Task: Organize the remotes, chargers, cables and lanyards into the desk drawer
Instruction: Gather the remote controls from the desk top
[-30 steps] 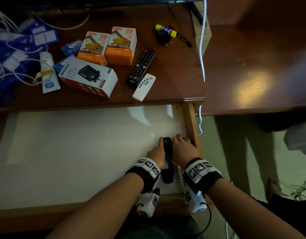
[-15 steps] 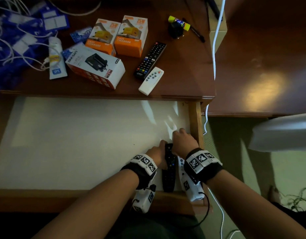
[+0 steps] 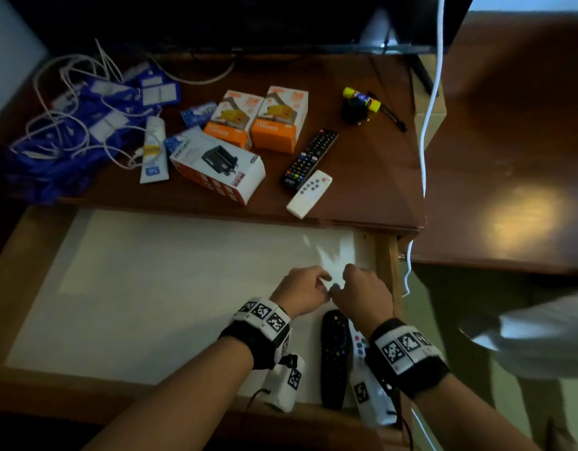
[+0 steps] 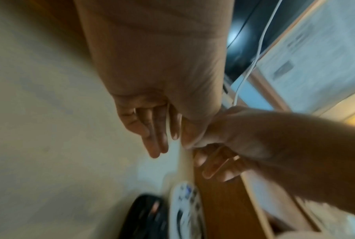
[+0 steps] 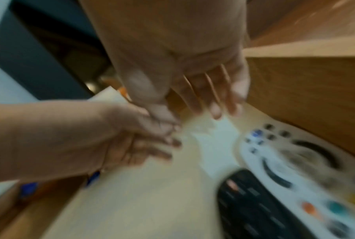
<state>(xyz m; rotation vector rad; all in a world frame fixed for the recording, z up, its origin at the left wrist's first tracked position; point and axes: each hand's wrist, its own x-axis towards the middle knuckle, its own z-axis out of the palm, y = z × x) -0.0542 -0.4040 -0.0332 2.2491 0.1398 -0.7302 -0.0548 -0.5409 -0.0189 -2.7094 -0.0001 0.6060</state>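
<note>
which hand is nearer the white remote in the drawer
Right. The right hand hovers just above the white remote, which lies beside the drawer wall under that wrist. The left hand is farther, beyond the black remote. Neither touches it.

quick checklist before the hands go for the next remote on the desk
1. Both hands free: ok. The left hand and right hand hold nothing; fingers loose.
2. Black remote lies in the drawer: ok, by the right wall.
3. White remote lies beside it: ok, between it and the wall.
4. Next remotes within sight: ok. The long black remote and small white remote lie on the desk near its front edge.
5. Room left in the drawer: ok, the lining to the left is bare.
6. White cable clear of the reach: cannot tell; it hangs by the desk's right edge.
</note>
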